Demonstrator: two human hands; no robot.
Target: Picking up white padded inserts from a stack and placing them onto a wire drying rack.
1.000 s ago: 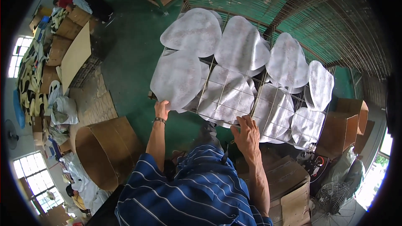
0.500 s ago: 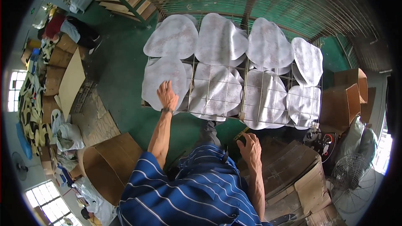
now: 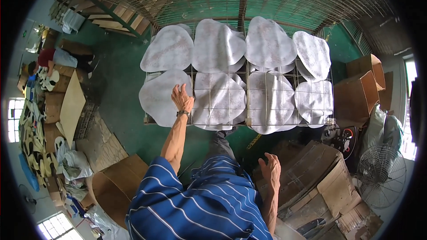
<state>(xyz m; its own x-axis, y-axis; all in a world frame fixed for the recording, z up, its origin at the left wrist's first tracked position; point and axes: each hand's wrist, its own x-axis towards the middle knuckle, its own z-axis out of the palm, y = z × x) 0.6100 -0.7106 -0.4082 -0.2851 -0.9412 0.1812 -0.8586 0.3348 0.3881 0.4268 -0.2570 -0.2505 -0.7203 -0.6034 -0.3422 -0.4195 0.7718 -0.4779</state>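
Wire rack [image 3: 247, 122], centre of frame: holds grey, mottled, rounded sheets [image 3: 269, 44] in two rows of four piles. Further edges show beneath several top sheets. Wires cross over the three right-hand piles of the lower row; upper row and lower-left pile lie above the grid.

Left hand [image 3: 183, 100]: over the right part of the lower-left sheet [image 3: 155, 100], grip spread, fingers slightly bent; contact pressure cannot be told. The hand covers part of that sheet.

Right hand [image 3: 270, 170]: lower right of centre, grip loosely spread with nothing in it, above flattened cardboard [image 3: 307, 169].

Other containers: open brown box [image 3: 122, 182], lower left, inside mostly dark; open cartons [image 3: 356, 95] at right, contents not visible; white plastic bag [image 3: 76, 165] at left, contents unclear; grey-green bags [image 3: 377, 126] at right.

Surroundings: raised wire frames [image 3: 284, 0] span the top of the frame behind the rack. Caged fan [image 3: 381, 175], lower right, beside the cardboard. Cream and black pieces [image 3: 38, 138] heaped along the left; pale board [image 3: 72, 109] leans near them. Another person [image 3: 58, 58] bends over cartons, upper left. Cardboard and brown box crowd the floor either side of the wearer.
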